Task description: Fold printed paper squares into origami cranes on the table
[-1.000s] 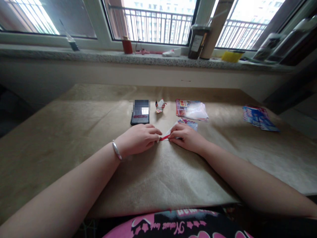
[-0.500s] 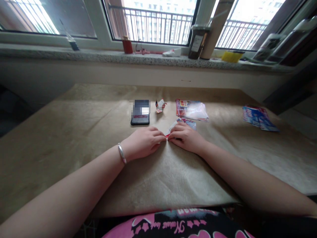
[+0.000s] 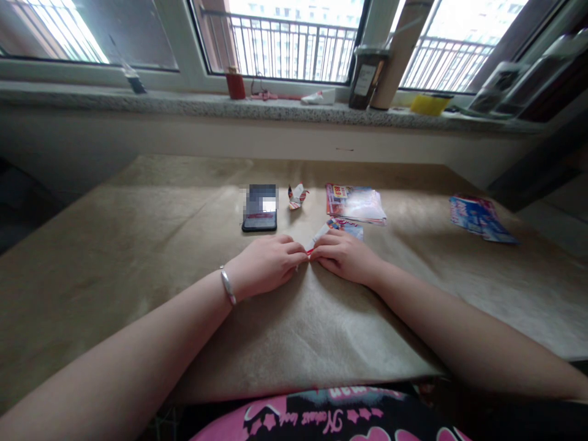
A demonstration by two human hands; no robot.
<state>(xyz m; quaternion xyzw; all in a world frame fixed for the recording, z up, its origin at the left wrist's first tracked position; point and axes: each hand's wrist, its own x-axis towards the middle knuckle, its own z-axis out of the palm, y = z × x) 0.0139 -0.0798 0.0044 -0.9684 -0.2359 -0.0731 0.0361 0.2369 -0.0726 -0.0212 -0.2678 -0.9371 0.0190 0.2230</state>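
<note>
A small folded piece of paper (image 3: 318,237), white with a red edge and a printed corner, lies low on the table between my hands. My left hand (image 3: 271,262) has its fingers closed at the paper's near left end. From the other side my right hand (image 3: 344,254) pinches the same paper, covering part of it. The fingertips of both hands almost meet at its near point. Just past my right hand lies a bluish printed sheet (image 3: 353,229), partly hidden by the fingers. A folded paper figure (image 3: 297,196) with upturned points stands beyond the hands.
A phone (image 3: 260,211) lies left of the paper figure. To its right is a stack of printed flyers (image 3: 356,204), with more blue flyers (image 3: 481,219) at the far right. The windowsill (image 3: 184,105) behind the table (image 3: 114,245) holds a red container (image 3: 236,84) and a dark jar (image 3: 366,76).
The fingers of my right hand have shifted slightly, so more of the paper's printed corner shows. My left hand has barely moved, and both hands remain at the paper.
</note>
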